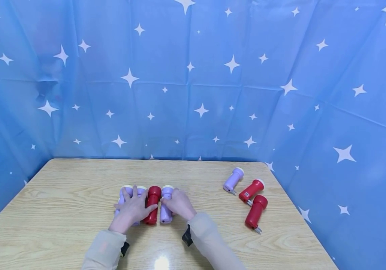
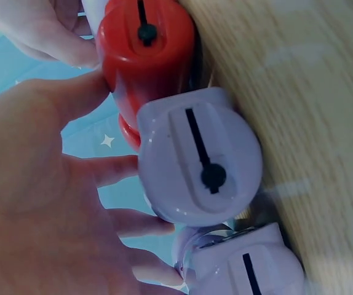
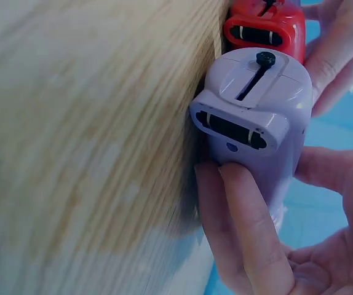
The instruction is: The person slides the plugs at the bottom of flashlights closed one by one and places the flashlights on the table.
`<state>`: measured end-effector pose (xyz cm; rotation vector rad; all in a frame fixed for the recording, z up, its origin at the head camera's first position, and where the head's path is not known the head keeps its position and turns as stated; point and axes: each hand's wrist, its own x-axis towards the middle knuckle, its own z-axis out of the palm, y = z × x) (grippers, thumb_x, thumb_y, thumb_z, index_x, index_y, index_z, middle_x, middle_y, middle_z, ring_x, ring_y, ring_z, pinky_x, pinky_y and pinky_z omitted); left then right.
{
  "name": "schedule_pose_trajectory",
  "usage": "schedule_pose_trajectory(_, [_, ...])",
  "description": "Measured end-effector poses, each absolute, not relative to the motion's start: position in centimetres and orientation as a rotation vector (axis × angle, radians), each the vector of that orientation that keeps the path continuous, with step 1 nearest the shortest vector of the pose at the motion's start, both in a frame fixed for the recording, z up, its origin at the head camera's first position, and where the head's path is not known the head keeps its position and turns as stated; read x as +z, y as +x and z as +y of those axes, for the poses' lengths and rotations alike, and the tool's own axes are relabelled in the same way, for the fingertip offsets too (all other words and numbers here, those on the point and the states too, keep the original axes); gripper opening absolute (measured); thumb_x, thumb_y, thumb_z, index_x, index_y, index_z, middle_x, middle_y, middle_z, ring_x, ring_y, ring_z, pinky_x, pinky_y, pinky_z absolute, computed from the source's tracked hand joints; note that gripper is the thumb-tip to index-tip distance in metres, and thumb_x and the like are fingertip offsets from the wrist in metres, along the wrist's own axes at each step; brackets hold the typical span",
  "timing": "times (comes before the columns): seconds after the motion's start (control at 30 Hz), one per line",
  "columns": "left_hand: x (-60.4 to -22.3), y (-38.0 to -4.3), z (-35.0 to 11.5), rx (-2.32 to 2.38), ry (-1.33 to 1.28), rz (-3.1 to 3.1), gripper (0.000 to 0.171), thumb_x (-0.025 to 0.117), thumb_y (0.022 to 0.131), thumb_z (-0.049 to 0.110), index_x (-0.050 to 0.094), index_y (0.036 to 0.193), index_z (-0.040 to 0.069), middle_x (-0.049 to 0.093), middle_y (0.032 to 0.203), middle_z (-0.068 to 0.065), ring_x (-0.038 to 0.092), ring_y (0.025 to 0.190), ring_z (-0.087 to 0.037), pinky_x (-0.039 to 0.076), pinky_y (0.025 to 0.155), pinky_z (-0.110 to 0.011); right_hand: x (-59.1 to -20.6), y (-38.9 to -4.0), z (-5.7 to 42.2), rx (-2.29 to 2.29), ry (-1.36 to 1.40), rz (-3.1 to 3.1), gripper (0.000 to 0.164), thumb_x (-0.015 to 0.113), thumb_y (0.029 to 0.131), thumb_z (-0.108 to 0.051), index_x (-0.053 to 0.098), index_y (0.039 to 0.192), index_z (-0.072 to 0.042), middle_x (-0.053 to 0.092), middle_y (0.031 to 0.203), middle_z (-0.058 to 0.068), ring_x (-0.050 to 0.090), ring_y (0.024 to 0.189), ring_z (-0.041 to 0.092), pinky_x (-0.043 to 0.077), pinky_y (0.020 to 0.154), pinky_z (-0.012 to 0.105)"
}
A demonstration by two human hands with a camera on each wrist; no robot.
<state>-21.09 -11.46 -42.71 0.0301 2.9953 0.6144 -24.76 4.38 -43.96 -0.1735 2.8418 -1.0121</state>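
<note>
Several flashlights lie side by side in a row on the wooden table. My left hand (image 1: 133, 209) spreads across the row, thumb on the red flashlight (image 1: 154, 192) and fingers over two lavender flashlights, the nearer one (image 2: 176, 147) and the outer one (image 2: 269, 270) in the left wrist view. At the row's right end, my right hand (image 1: 180, 204) grips another lavender flashlight (image 1: 166, 216), thumb on one side and fingers on the other. In the right wrist view its slotted tail end (image 3: 259, 80) faces the camera, beside the red one.
Toward the table's right side lie a lavender flashlight (image 1: 232, 180) and two red flashlights, one farther back (image 1: 251, 190) and one nearer (image 1: 256, 213), with metal plug prongs folded out. A blue star-patterned curtain (image 1: 166, 101) hangs behind the wooden table (image 1: 61, 210).
</note>
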Motion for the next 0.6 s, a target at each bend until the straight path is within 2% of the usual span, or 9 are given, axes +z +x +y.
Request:
schedule_pose_trajectory(0.13, [-42.6,-21.0,-11.4,0.616,0.034,2.997,0.067,0.061,0.087,0.043,0.042,0.141,0.008,0.020,0.148,-0.038,0.005,0.133,-0.066,0.021,0.085,-0.087,-44.0,-24.8,4.3,-0.994,-0.158,2.842,0.069,0.068,0.086,-0.031,0.043,0.130,0.017,0.063,0.073,0.013,0.060,0.046,0.014,0.045,0.041,0.020])
schedule_pose_trajectory(0.3, [-42.7,-21.1,-11.4,0.613,0.035,2.999,0.067,0.061,0.088,0.042,0.041,0.142,0.008,0.020,0.149,-0.036,0.004,0.134,-0.065,0.019,0.086,-0.087,-44.0,-24.6,4.6,-1.010,-0.204,2.837,0.066,0.068,0.086,-0.032,0.046,0.125,0.017,0.061,0.069,0.011,0.060,0.046,0.014,0.045,0.041,0.021])
schedule_pose_trajectory(0.5, [-42.9,-21.0,-11.3,0.604,0.031,3.006,0.068,0.059,0.089,0.043,0.040,0.143,0.007,0.018,0.151,-0.034,0.002,0.135,-0.064,0.018,0.088,-0.086,-43.7,-24.6,5.6,-1.004,-0.294,2.836,0.039,0.065,0.088,-0.032,0.057,0.098,0.005,0.054,0.065,0.006,0.053,0.048,0.014,0.040,0.042,0.024])
schedule_pose_trajectory(0.6, [-43.1,-21.0,-11.3,0.592,0.043,3.019,0.068,0.058,0.089,0.044,0.040,0.143,0.007,0.019,0.151,-0.035,0.002,0.136,-0.064,0.016,0.091,-0.085,-43.7,-24.8,6.3,-0.968,-0.328,2.874,0.034,0.063,0.089,-0.034,0.056,0.085,-0.001,0.050,0.062,0.003,0.048,0.048,0.013,0.035,0.042,0.024])
